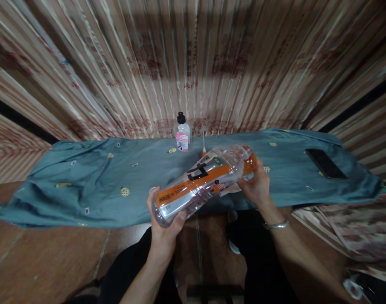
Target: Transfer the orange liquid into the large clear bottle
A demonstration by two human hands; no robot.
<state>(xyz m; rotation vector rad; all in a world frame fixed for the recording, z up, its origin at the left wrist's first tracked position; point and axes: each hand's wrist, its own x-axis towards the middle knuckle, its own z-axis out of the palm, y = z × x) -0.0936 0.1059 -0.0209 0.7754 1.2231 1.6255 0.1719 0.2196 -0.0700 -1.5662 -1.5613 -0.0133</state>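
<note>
A large clear plastic bottle (194,181) with an orange and white label is tilted above the cloth-covered table, its base to the lower left and its orange neck end to the upper right. Around the base wraps my left hand (165,226), thumb on the near side. My right hand (256,183) grips the neck end, where the fingers partly cover the orange cap. Behind the bottle, a thin pale nozzle with an orange base (203,145) pokes up, its lower part hidden. Something whitish (230,190) shows beneath the bottle near my right hand.
A small clear bottle with a black cap and pink label (182,137) stands at the table's back edge. A dark phone (325,164) lies on the right of the blue-green cloth (85,181). A patterned curtain (193,63) hangs behind the table.
</note>
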